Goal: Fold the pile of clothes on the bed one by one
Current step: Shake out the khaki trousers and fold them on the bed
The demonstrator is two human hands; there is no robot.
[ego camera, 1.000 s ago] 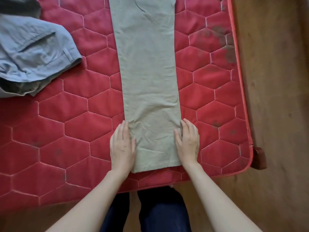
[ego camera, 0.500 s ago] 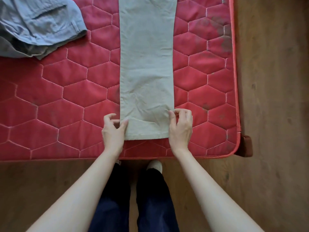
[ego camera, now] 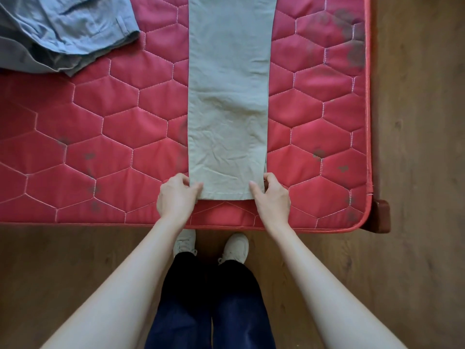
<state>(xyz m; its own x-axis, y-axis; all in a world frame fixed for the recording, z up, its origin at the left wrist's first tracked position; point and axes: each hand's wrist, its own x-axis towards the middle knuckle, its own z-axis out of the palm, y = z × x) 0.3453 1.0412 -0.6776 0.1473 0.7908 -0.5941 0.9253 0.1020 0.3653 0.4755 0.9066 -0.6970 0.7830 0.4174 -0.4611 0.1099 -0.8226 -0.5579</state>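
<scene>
Beige trousers (ego camera: 227, 96) lie flat in a long narrow strip down the middle of the red quilted mattress (ego camera: 100, 127), their hem near the front edge. My left hand (ego camera: 176, 197) pinches the hem's left corner, thumb on top of the cloth. At the right corner, my right hand (ego camera: 271, 195) pinches the fabric the same way. The upper part of the trousers runs out of the top of the view. A pile of blue and grey clothes (ego camera: 63, 31) sits at the mattress's back left.
Wooden floor (ego camera: 422, 147) lies to the right of the bed and in front of it. A wooden bed corner (ego camera: 381, 217) sticks out at the front right. My legs and white shoes (ego camera: 236, 245) stand against the bed's front edge.
Both hands went from lying flat beside the trouser leg to pinching the hem's two corners. The view has pulled back from the bed, showing more floor and my shoes.
</scene>
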